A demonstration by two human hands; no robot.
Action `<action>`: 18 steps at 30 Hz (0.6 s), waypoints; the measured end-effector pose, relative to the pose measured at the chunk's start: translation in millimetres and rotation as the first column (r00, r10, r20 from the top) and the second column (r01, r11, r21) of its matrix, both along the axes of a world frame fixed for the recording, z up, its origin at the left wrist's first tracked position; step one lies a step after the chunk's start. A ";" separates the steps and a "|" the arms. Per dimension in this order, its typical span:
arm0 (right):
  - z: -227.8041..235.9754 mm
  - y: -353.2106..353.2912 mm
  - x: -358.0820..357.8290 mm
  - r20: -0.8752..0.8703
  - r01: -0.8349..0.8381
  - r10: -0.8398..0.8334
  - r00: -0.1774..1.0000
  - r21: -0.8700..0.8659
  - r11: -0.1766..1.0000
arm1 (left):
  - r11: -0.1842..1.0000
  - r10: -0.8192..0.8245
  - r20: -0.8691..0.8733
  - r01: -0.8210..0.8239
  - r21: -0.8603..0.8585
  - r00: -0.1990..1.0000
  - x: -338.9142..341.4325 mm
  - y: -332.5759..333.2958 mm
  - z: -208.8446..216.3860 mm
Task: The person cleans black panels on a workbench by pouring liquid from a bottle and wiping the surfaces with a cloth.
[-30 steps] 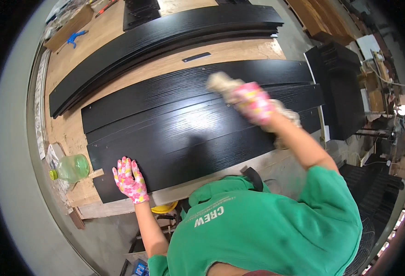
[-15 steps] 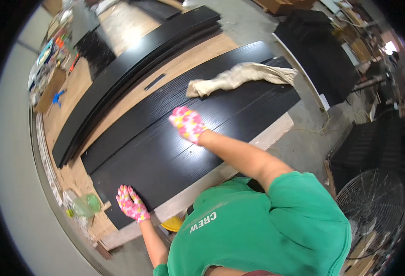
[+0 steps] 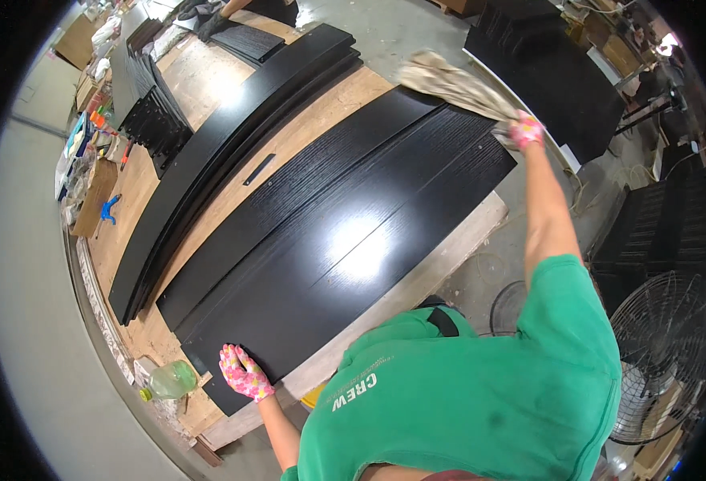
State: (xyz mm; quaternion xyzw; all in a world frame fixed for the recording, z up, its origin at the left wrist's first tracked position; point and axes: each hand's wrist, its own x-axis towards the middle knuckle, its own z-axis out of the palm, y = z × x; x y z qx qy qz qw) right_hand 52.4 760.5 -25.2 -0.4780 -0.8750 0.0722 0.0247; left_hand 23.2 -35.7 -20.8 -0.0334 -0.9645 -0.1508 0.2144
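A long black wood-grain panel [image 3: 281, 297] lies across the workbench before me, with grooves running along its length. At its near left end, my left hand [image 3: 245, 374], in a pink flowered glove, rests with fingers stretched out on the surface. My right hand [image 3: 526, 130], gloved the same way, is closed on one end of a beige cloth [image 3: 453, 80] at the panel's far right end. The cloth stretches leftward from that hand along the far edge of the panel. How the fingers wrap the cloth is partly hidden.
Curved black boards [image 3: 216, 156] are stacked beyond the panel, with a small dark strip [image 3: 259, 169] between. A green bottle [image 3: 172, 380] lies at left. A fan [image 3: 664, 357] stands at right, below black stacks [image 3: 541, 80]. Another person's arm [image 3: 232, 8] reaches in at the top.
My right hand has gone from the panel's middle to its far right and taken hold of the cloth. The cloth has swung away toward the far edge. My left hand stays on the panel.
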 end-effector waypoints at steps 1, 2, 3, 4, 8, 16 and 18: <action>5.5 24.0 26.6 0.050 0.147 -0.148 0.988 0.021 0.989 | 1.000 -0.006 -0.001 0.006 -0.004 1.000 -2.2 3.6 0.1; 7.1 43.5 47.3 0.096 0.289 -0.293 0.951 0.047 0.956 | 1.000 -0.016 0.001 0.016 -0.002 1.000 -5.3 6.0 0.6; 27.9 17.1 51.6 -0.146 0.369 -0.359 0.922 0.041 0.929 | 1.000 0.006 -0.003 -0.007 -0.021 1.000 -1.1 4.8 4.7; 58.5 -13.5 62.9 -0.386 0.450 -0.407 0.828 0.024 0.893 | 0.999 0.022 -0.008 -0.023 -0.026 1.000 1.3 4.2 7.1; 101.1 -51.7 73.3 -0.432 -0.223 0.400 0.808 0.404 0.887 | 1.000 0.015 -0.037 -0.016 -0.012 0.999 4.7 2.2 13.4; 86.0 -379.7 11.4 -0.588 -0.641 0.794 0.154 -0.671 -0.373 | 0.987 0.084 0.210 -0.111 0.120 0.974 -30.1 3.6 30.7; 79.3 -405.4 -9.5 -0.592 -0.576 0.754 0.287 -0.735 -0.358 | 0.906 0.112 0.197 -0.181 0.381 0.974 -52.9 3.1 44.2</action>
